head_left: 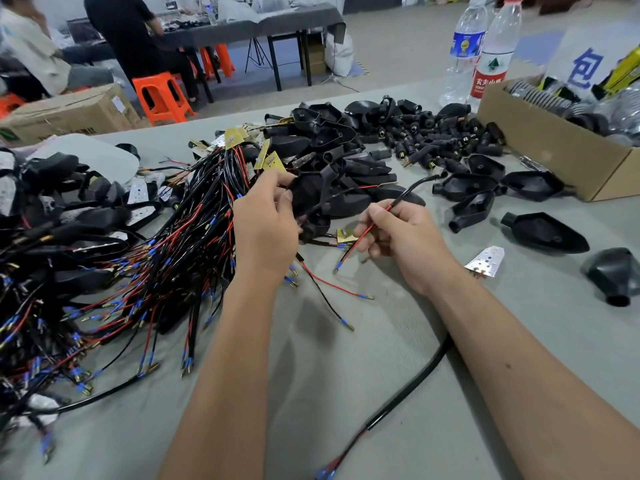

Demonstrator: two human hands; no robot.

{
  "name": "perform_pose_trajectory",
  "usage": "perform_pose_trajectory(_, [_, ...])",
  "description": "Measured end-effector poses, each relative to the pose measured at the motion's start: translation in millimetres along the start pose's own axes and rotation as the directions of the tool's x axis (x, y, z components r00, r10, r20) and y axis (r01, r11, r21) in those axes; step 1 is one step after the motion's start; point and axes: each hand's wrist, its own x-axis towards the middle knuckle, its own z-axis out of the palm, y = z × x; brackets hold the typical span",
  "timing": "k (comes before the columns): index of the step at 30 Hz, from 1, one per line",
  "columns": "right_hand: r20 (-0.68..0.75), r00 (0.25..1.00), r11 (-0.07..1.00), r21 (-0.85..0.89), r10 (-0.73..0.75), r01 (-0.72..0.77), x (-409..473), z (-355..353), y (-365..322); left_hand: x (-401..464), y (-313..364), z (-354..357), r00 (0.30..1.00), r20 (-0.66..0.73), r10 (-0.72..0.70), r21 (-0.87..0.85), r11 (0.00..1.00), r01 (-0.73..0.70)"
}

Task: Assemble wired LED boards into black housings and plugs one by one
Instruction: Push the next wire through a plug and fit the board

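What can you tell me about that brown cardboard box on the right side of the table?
The cardboard box is plain brown corrugated card, open at the top, and stands on the grey table at the far right, partly cut off by the picture's edge. It is filled with shiny ribbed silver parts and some dark pieces. Black housings lie right against its front wall, two water bottles stand just behind its left corner. Neither hand touches it.

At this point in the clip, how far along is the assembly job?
Done: a heap of wired black units at far left looks assembled, though it is cluttered. In hand: the left hand grips a black housing while the right hand pinches a red and black wire. Left: a big bundle of wired boards, many empty housings and loose plugs.
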Motion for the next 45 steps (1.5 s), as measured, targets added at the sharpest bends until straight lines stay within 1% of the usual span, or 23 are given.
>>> perform_pose_trajectory(1, [0.007, 1.0, 1.0, 0.029, 0.009, -0.009, 0.0, 0.1, -0.7, 0.1, -0.5, -1.5, 0.998, 0.011, -0.056, -0.066, 0.996, 0.057])
perform_pose_trajectory(4, [0.001, 1.0, 0.995, 0.102, 0.009, -0.009, 0.2, -0.2, -0.9, 3.6, -9.8, -6.7, 0.983, -0.011, -0.185, -0.12, 0.976, 0.182])
perform_pose_trajectory(6, [-0.011, 1.0, 0.993, 0.115, -0.012, 0.013, 1.0, -0.9, 0.4, 6.4, -16.0, -11.6, 0.973, 0.0, -0.229, -0.184, 0.957, 0.225])
perform_pose_trajectory(8, [-0.001, 0.999, 0.996, 0.079, -0.034, 0.034, 1.5, -0.4, 1.8, 8.2, -18.1, -13.0, 0.979, 0.078, -0.187, -0.184, 0.963, 0.199])
perform_pose_trajectory(11, [0.025, 0.998, 0.998, -0.009, -0.056, 0.057, 0.7, 1.1, 2.2, 9.6, -16.2, -7.5, 0.979, 0.193, -0.061, -0.051, 0.996, 0.072])
perform_pose_trajectory(12, [0.025, 0.998, 0.998, -0.03, -0.062, 0.062, 0.4, 1.3, 1.9, 9.5, -15.0, -5.3, 0.979, 0.199, -0.033, -0.036, 0.998, 0.041])
perform_pose_trajectory(13, [0.023, 0.998, 0.997, -0.043, -0.064, 0.065, 0.1, 1.2, 1.6, 9.1, -14.1, -2.6, 0.983, 0.18, -0.025, -0.058, 0.998, 0.036])
perform_pose_trajectory(15, [0.018, 0.998, 0.996, -0.061, -0.057, 0.058, -0.8, 0.8, 0.6, 6.8, -10.8, 4.1, 0.991, 0.094, -0.091, -0.21, 0.972, 0.109])
perform_pose_trajectory(16, [0.016, 0.998, 0.996, -0.065, -0.053, 0.054, -1.2, 0.7, 0.2, 5.2, -8.4, 8.1, 0.986, 0.071, -0.151, -0.324, 0.931, 0.166])
perform_pose_trajectory(17, [0.013, 0.999, 0.997, -0.063, -0.052, 0.053, -1.6, 0.8, -0.1, 3.1, -5.7, 12.4, 0.974, 0.095, -0.206, -0.44, 0.869, 0.226])
perform_pose_trajectory(18, [0.008, 0.999, 0.997, -0.055, -0.053, 0.053, -2.1, 0.9, -0.4, 0.3, -3.1, 17.2, 0.962, 0.155, -0.226, -0.531, 0.802, 0.274])
perform_pose_trajectory(19, [0.006, 0.999, 0.998, -0.047, -0.052, 0.052, -2.5, 0.9, -0.8, -2.7, -0.9, 21.6, 0.953, 0.22, -0.207, -0.581, 0.758, 0.298])
perform_pose_trajectory(20, [0.011, 0.999, 0.998, -0.044, -0.049, 0.05, -2.9, 1.2, -1.0, -5.7, 0.2, 25.4, 0.948, 0.27, -0.171, -0.59, 0.748, 0.303])
perform_pose_trajectory(22, [0.035, 0.999, 0.997, -0.058, -0.04, 0.042, -3.7, 1.7, -1.5, -9.4, 2.5, 29.8, 0.938, 0.325, -0.119, -0.566, 0.77, 0.294])
perform_pose_trajectory(24, [0.059, 0.998, 0.997, -0.069, -0.032, 0.036, -4.5, 2.3, -2.1, -9.6, 2.3, 32.0, 0.932, 0.345, -0.11, -0.54, 0.789, 0.293])
perform_pose_trajectory(26, [0.076, 0.997, 0.997, -0.074, -0.029, 0.035, -4.8, 2.6, -2.0, -9.4, 2.8, 31.2, 0.921, 0.368, -0.131, -0.518, 0.794, 0.32])
perform_pose_trajectory(29, [0.083, 0.996, 0.997, -0.066, -0.038, 0.043, -4.5, 1.8, -1.5, -9.2, 1.1, 26.4, 0.896, 0.398, -0.198, -0.512, 0.763, 0.396])
perform_pose_trajectory(31, [0.072, 0.997, 0.998, 0.045, -0.035, 0.032, -3.6, 1.0, -2.2, -8.6, -1.7, 18.8, 0.863, 0.453, -0.224, -0.464, 0.767, 0.443])
perform_pose_trajectory(34, [0.058, 0.998, 0.975, 0.224, -0.013, 0.0, -3.2, 0.0, -4.4, -7.0, -10.5, 9.0, 0.825, 0.516, -0.232, -0.358, 0.816, 0.454])
perform_pose_trajectory(37, [0.027, 0.999, 0.959, 0.284, -0.026, 0.017, -3.3, -0.3, -4.8, -6.8, -15.9, 5.4, 0.83, 0.505, -0.239, -0.341, 0.827, 0.446])
perform_pose_trajectory(41, [-0.027, 0.999, 0.964, 0.261, -0.038, 0.043, -3.0, 1.0, -3.0, -7.4, -15.6, 7.0, 0.822, 0.53, -0.211, -0.292, 0.864, 0.41])
perform_pose_trajectory(45, [-0.026, 0.999, 0.966, 0.256, -0.033, 0.039, -3.2, 2.3, -1.9, -10.3, -6.2, 10.5, 0.824, 0.535, -0.184, -0.303, 0.869, 0.391])
